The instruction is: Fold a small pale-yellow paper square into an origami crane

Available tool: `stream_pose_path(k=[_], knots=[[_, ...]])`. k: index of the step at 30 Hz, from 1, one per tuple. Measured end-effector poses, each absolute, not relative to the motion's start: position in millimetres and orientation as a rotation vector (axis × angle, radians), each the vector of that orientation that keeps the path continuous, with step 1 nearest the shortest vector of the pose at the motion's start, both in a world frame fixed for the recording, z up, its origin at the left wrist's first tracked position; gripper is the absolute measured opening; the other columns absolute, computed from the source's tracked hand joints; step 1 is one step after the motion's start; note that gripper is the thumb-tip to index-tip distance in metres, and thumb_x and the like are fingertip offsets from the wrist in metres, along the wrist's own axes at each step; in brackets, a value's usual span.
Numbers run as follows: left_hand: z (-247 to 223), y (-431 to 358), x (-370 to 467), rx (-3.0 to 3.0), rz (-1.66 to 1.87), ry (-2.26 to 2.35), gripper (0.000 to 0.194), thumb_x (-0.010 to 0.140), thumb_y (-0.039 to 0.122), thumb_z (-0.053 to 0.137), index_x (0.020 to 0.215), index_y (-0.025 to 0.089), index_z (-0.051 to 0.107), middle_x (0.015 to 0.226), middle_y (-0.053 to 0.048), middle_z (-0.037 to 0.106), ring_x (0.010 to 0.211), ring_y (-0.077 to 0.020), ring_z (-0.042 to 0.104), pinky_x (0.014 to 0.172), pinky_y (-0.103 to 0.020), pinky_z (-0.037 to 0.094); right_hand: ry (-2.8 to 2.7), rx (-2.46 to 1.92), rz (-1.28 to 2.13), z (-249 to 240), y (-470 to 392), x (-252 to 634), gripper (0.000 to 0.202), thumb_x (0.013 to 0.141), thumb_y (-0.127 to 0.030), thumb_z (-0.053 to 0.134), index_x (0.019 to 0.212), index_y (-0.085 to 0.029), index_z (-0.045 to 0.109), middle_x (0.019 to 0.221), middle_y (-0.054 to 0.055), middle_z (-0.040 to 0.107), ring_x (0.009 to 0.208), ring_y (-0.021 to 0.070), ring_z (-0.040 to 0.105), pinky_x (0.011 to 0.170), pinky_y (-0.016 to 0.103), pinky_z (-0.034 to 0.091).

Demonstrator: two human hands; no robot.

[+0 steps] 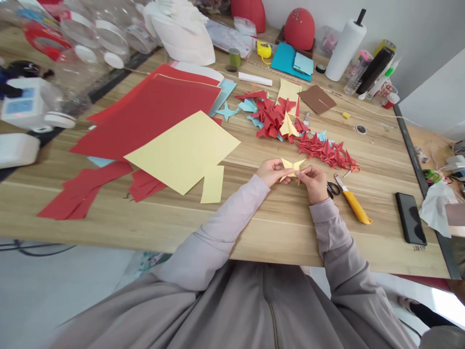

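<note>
Between my two hands is a folded yellow paper star (293, 167), its pointed tips spread above my fingers. My left hand (271, 172) pinches its left side. On the other side my right hand (314, 182) grips it with thumb and forefinger. Just beyond lies a heap of red folded paper stars (272, 116), with blue ones and a yellow one (288, 126) among them. Black-handled scissors (333, 188) rest partly hidden beside my right hand, close to a yellow utility knife (353, 201).
Large red sheets (152, 106) and a yellow sheet (185, 150) cover the left, with cut red strips (85, 189) nearer me. A phone (410, 218) lies at the right edge. Plastic bottles (109, 36), a tape measure (264, 49) and a white bottle (345, 48) stand at the back.
</note>
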State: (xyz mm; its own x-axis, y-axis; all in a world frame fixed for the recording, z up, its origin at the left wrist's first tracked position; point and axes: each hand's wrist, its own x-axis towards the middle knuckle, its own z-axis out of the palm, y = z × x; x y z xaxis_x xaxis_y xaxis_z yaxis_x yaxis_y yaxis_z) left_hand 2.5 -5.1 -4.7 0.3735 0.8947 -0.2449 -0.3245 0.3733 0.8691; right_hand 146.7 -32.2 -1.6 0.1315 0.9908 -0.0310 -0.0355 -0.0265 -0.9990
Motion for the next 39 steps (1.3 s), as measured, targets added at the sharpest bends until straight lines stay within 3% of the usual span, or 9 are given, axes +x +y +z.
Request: stream_pose_path(k=[5, 17, 39], knots=[[-5.9, -4.4, 0.9, 0.878, 0.883, 0.835, 0.039, 0.047, 0.024, 0.082, 0.075, 0.008, 0.060, 0.056, -0.003, 0.065, 0.046, -0.0103, 0.058, 0.047, -0.021, 0.048, -1.084, -1.277, 1.149, -3.1, -31.1, 147.6, 0.033, 0.053, -0.036, 0.077, 0.054, -0.018, 0.050, 0.046, -0.003, 0.058, 0.042, 0.0094, 0.049, 0.045, 0.024, 0.040], [-4.2, -4.0, 1.4, 0.865, 0.873, 0.869, 0.034, 0.051, 0.016, 0.080, 0.076, 0.008, 0.059, 0.052, -0.001, 0.062, 0.045, -0.0116, 0.059, 0.047, -0.023, 0.049, -1.085, -1.277, 1.209, -0.7, -30.2, 148.5, 0.031, 0.056, -0.037, 0.076, 0.054, -0.019, 0.050, 0.044, -0.003, 0.057, 0.039, 0.0092, 0.048, 0.043, 0.024, 0.041], [-5.0, -5.2, 2.6, 0.853, 0.903, 0.928, 0.026, 0.059, 0.017, 0.074, 0.078, 0.007, 0.060, 0.055, -0.004, 0.063, 0.045, -0.0122, 0.059, 0.048, -0.025, 0.051, -1.102, -1.297, 1.150, -4.0, -30.0, 148.2, 0.032, 0.056, -0.036, 0.076, 0.055, -0.019, 0.048, 0.046, -0.003, 0.058, 0.042, 0.0099, 0.050, 0.044, 0.024, 0.040]])
